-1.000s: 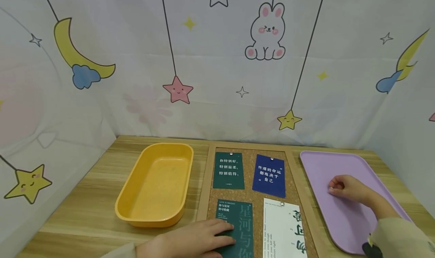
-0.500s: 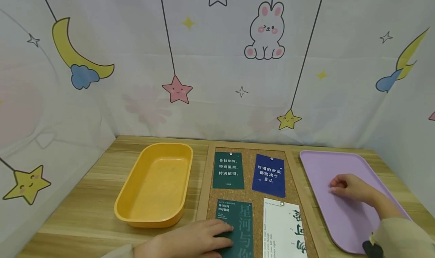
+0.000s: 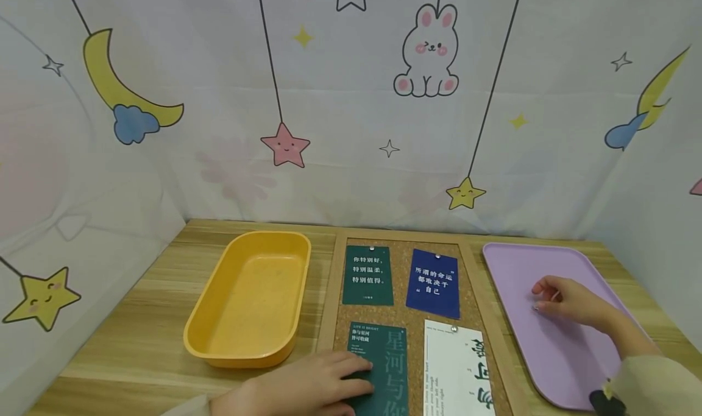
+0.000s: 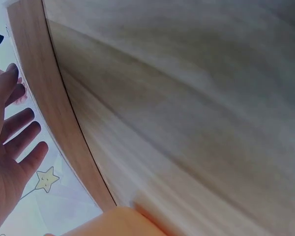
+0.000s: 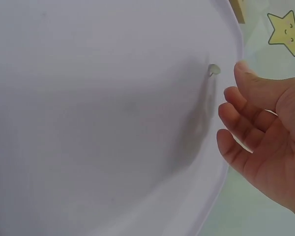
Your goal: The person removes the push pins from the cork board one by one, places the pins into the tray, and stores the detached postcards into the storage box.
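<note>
My left hand rests on the lower-left dark green card, its fingers extended over the card's left part. That card lies on a framed cork board. Over the purple tray my right hand hovers, fingers loosely bent and thumb apart from them. A small thumbtack with a pale round head sits on the tray just off the right thumb's tip. Pinned at their tops are a smaller green card, a blue card and a white card.
A yellow bin stands left of the board on the wooden table. A white cloth backdrop with printed stars and a rabbit rises behind. The board's frame separates the cards from the tray on the right.
The right hand's thumb and fingers have parted from a closer pinch, and the hand has lifted slightly. The left hand stays on the green card, with hardly any shift.
</note>
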`<act>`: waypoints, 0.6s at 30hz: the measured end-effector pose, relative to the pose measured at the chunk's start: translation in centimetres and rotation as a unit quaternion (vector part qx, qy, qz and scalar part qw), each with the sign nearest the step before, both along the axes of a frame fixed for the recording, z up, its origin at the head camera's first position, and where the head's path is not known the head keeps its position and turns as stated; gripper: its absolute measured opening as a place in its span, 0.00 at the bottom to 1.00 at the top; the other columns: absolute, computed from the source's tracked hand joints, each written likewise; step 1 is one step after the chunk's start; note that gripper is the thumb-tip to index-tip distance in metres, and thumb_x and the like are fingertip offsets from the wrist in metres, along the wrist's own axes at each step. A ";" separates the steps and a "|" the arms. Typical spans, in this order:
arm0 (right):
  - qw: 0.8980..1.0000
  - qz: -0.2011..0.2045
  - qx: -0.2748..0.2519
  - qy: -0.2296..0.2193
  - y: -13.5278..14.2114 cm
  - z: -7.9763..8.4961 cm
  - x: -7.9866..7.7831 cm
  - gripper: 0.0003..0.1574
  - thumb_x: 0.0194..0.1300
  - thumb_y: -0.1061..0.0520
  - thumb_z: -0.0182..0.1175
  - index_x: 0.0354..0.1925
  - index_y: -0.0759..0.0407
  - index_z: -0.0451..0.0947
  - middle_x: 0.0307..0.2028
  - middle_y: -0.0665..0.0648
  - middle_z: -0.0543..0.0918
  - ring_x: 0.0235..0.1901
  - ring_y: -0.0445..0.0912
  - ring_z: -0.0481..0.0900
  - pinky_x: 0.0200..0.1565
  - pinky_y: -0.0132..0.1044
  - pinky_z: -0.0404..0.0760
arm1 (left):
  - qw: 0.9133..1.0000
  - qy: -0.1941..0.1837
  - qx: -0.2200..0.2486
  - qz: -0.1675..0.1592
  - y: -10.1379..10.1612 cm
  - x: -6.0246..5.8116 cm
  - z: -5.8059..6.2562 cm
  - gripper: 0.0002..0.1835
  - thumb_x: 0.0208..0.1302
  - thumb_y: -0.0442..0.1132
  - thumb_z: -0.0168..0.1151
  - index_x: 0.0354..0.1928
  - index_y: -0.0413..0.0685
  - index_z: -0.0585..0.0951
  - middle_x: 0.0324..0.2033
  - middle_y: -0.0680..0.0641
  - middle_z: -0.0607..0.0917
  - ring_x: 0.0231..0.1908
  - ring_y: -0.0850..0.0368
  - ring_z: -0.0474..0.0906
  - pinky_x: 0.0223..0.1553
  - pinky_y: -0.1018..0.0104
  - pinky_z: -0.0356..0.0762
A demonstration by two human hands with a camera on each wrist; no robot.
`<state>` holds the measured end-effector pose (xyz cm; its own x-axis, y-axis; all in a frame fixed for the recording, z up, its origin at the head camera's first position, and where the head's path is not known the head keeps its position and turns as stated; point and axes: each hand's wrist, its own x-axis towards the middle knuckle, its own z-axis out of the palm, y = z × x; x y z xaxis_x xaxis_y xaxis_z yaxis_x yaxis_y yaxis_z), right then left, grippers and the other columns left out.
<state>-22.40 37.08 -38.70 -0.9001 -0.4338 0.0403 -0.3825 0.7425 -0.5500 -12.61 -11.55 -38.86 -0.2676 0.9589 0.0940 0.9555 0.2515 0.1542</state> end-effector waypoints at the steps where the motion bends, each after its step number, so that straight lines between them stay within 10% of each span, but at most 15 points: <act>1: 1.000 0.002 -0.004 0.002 0.0 0.1 0.0 0.11 0.55 0.67 0.64 0.36 0.69 0.73 0.27 0.50 0.71 0.26 0.32 0.66 0.27 0.30 0.68 | 1.000 0.003 0.001 0.002 0.0 0.0 0.1 0.19 0.71 0.49 0.47 0.60 0.54 0.72 0.59 0.50 0.72 0.56 0.60 0.69 0.56 0.70 0.69; 18: 1.000 0.001 -0.013 0.013 -2.3 2.3 0.4 0.12 0.58 0.68 0.61 0.41 0.70 0.74 0.30 0.52 0.73 0.29 0.34 0.69 0.28 0.30 0.73 | 0.997 0.045 0.045 0.047 -0.9 -0.2 1.3 0.18 0.67 0.48 0.54 0.57 0.53 0.75 0.53 0.51 0.78 0.51 0.60 0.74 0.52 0.68 0.72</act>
<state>-22.01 34.78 -36.36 -0.8981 -0.4332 0.0760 -0.3981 0.7271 -0.5593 -12.83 -12.42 -37.54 -0.3415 0.9171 0.2057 0.9397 0.3288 0.0941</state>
